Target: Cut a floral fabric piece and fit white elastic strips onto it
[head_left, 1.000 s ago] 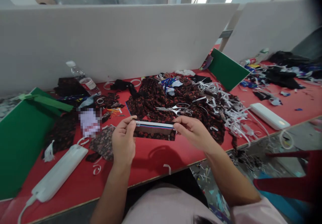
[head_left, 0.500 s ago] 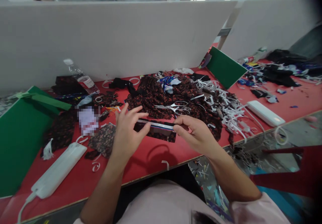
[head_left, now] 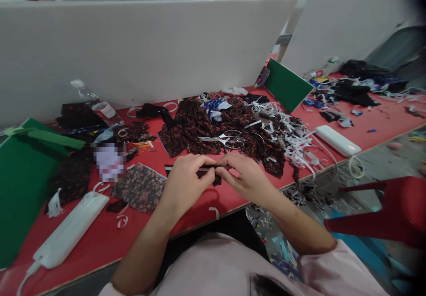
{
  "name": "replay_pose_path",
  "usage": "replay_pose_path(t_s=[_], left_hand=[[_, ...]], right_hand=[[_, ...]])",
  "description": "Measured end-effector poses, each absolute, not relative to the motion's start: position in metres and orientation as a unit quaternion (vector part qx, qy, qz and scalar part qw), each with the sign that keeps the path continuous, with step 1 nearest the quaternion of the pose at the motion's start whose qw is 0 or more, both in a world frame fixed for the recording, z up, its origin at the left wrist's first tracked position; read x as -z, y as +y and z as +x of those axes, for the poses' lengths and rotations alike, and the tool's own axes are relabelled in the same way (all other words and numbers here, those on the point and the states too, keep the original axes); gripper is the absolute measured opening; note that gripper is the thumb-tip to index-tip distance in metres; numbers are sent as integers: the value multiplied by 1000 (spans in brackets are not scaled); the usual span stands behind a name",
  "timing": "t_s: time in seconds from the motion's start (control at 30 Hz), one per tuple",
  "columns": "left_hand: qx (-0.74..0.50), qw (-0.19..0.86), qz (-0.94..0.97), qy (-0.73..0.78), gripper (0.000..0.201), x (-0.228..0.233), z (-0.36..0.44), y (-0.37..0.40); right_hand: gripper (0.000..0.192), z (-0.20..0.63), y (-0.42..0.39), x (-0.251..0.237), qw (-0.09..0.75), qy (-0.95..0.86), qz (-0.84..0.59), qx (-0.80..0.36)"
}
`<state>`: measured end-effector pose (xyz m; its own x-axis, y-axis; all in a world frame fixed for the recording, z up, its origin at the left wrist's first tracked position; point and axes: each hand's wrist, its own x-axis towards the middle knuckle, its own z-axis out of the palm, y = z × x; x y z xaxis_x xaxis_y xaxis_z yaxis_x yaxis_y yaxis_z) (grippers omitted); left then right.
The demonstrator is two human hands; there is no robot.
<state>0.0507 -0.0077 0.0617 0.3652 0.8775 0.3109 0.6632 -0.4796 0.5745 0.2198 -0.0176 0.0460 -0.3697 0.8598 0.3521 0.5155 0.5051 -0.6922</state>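
Both hands meet over the near edge of the red table [head_left: 199, 216]. The left hand [head_left: 186, 181] and right hand [head_left: 244, 177] pinch a narrow dark floral fabric strip [head_left: 209, 170] between fingertips, apparently to keep it folded. Just beyond them, steel scissors [head_left: 223, 139] lie on crumpled floral cloth [head_left: 196, 127], white paper trimmings [head_left: 293, 138] farther right.

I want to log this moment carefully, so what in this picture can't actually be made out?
Head view only:
- Fabric strip: mostly covered by the left hand and right hand, so its fold and full length are hidden.
- Paper left of the hands: pixelated, unreadable.
- Bottle label: too small to read.
- White power strip: its cord is cut off by the lower-left edge.
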Motion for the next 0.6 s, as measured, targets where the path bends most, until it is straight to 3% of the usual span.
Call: replay_pose_path(t_s=[0.33,0.6], left_hand=[[-344,413,671,511,18,-39,45,-12],[-301,424,679,518,9,-41,44,-14]], right_hand=[[13,238,-17,-51,288,-798,-425,-315],[6,237,-12,-54,261,-795,-447,-315]])
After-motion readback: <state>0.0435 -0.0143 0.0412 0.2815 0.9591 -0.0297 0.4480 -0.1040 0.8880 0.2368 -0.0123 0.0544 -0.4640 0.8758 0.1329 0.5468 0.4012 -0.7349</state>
